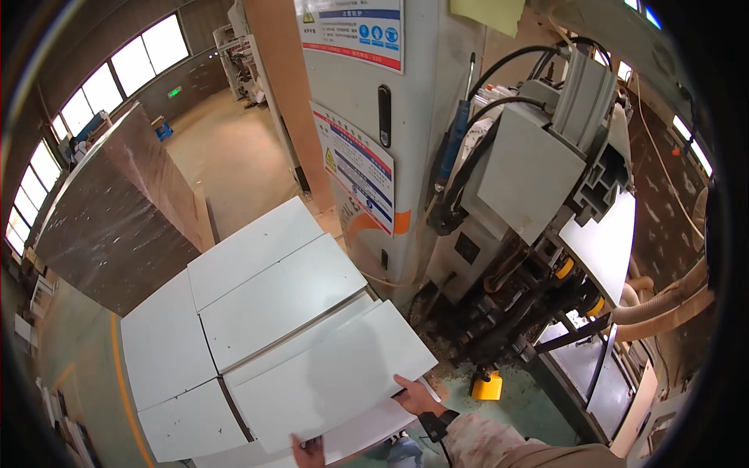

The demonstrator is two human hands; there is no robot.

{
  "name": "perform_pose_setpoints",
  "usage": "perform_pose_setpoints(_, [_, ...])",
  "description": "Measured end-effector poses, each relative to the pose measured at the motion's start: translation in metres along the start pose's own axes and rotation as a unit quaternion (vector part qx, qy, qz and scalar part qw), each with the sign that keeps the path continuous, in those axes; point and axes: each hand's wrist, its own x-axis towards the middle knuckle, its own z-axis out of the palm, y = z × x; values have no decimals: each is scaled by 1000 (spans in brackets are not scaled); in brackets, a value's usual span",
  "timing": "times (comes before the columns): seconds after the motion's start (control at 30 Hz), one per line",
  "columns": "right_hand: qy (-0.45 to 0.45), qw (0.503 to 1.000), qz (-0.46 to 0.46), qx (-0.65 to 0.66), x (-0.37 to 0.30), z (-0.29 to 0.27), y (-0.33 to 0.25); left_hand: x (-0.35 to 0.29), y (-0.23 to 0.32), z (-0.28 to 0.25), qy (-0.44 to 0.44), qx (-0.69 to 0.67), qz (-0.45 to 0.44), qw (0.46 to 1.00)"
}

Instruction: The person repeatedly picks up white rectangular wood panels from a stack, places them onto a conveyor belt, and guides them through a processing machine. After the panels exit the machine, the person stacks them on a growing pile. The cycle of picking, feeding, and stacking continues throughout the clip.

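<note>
A white rectangular panel (335,363) lies on top of a stack, set slightly askew over the panels below it. My right hand (421,399), with a dark band at the wrist, grips its near right edge, thumb on top and fingers curled under. At the near edge, further left, my left hand (309,452) closes on the same panel; the lower frame edge cuts off most of that hand. Beneath shows part of another white panel (367,425). A shadow falls across the panel's middle.
More white panels (281,300) lie in neighbouring stacks to the left and behind. A grey cabinet (367,179) with warning signs stands ahead. Machinery with hoses (530,296) is close on the right, a yellow piece (487,386) at its foot. A large wrapped stack (117,210) stands far left.
</note>
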Motion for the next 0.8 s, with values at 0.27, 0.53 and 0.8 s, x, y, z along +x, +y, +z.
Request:
perform_pose_setpoints(0.27, [74, 981, -118, -137, -122, 19, -57, -58, 134, 11, -66, 201, 136, 968])
perform_pose_setpoints(0.53, [121, 947, -206, -215, -314, 24, -150, -161, 196, 201, -331, 131, -92, 930])
perform_pose_setpoints(0.8, [114, 915, -369, -118, -441, -29, -254, -291, 201, 348, -466, 291, 78, 832])
